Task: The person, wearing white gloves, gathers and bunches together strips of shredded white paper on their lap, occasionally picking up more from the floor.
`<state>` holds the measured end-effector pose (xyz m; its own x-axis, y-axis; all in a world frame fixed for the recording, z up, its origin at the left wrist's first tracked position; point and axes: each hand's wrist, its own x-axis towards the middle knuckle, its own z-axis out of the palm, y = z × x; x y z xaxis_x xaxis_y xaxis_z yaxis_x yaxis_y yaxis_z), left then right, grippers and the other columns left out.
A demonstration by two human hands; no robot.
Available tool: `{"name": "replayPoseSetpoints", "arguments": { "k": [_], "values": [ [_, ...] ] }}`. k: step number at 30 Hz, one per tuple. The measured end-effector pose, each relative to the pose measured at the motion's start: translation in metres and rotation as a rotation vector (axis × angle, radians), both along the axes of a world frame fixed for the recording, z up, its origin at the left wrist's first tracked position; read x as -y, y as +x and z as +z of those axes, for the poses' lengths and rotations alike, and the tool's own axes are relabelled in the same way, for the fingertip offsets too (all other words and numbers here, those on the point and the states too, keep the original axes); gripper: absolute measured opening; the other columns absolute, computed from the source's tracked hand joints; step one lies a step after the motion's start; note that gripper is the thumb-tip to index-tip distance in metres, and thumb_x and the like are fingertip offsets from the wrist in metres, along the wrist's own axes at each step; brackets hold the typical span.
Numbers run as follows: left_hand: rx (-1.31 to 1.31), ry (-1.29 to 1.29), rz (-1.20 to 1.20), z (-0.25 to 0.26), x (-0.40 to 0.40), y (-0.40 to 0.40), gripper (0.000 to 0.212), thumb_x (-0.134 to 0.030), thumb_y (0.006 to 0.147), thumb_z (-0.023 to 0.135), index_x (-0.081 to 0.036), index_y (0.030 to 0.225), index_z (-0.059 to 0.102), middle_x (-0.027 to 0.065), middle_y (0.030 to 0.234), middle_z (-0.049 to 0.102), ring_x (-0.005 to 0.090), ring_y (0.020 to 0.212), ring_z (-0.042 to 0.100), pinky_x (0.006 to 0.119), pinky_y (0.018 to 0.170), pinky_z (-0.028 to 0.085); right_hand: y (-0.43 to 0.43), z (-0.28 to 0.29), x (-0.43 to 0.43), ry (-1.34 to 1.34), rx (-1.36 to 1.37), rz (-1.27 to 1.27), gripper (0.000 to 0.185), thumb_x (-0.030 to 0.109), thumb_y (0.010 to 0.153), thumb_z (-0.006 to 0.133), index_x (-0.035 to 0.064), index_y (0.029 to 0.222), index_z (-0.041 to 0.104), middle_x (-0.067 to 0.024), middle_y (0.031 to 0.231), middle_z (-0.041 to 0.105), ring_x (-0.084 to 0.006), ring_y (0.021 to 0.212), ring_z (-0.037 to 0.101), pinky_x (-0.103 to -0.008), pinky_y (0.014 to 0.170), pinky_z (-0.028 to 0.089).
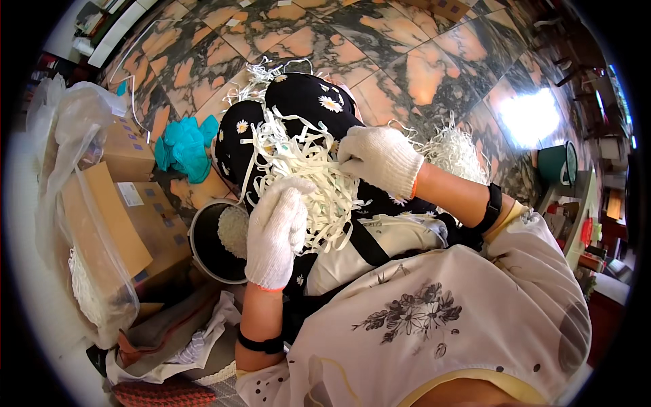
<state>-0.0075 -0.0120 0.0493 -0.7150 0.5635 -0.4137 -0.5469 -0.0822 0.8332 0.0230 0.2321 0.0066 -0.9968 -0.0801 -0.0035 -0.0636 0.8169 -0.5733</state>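
A tangled heap of narrow white strips [325, 198], apparently fabric or elastic, lies on my lap over dark daisy-print trousers [305, 96]. My left hand [277, 234], in a white knitted glove, rests against the heap's left side with its fingers bent together. At the upper right edge of the heap is my right hand [381, 157], gloved the same way, its fingers curled in and their tips against the strips. The gloves and the tangle hide whether either hand pinches a strip. Just left of my left hand stands a dark bucket [196, 249] with a bundle of white material [234, 231] inside.
Another pile of white strips [455, 152] lies on the marbled tile floor [407, 76] to the right. Cardboard boxes [152, 219], plastic sheeting [81, 117] and a teal plastic bundle [185, 147] stand at the left. A green bucket [554, 163] sits farther right beside a shelf [582, 219].
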Motion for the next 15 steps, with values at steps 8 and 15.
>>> {"name": "replayPoseSetpoints", "arguments": {
  "k": [8,15],
  "values": [
    [-0.488,-0.045,-0.136,0.027,-0.019,-0.016,0.045,-0.003,0.084,0.075,-0.003,0.127,0.064,-0.0065,0.072,0.044,0.0036,0.063,0.038,0.021,0.057,0.035,0.013,0.100,-0.008,-0.355,0.094,0.059,0.012,0.013,0.087,0.075,0.0048,0.090,0.066,-0.0057,0.087,0.064,-0.0211,0.072,0.062,-0.0340,0.067,0.050],
    [-0.723,-0.097,-0.380,0.033,-0.056,-0.019,0.029,-0.033,0.088,0.074,-0.009,0.104,0.076,0.0116,0.080,0.064,0.0279,0.072,0.062,0.039,0.069,0.049,0.008,0.123,0.000,-0.617,-0.110,0.128,0.010,0.013,0.096,0.067,0.0060,0.097,0.060,-0.0048,0.088,0.064,-0.0126,0.066,0.060,-0.0263,0.055,0.047]
  ]
}}
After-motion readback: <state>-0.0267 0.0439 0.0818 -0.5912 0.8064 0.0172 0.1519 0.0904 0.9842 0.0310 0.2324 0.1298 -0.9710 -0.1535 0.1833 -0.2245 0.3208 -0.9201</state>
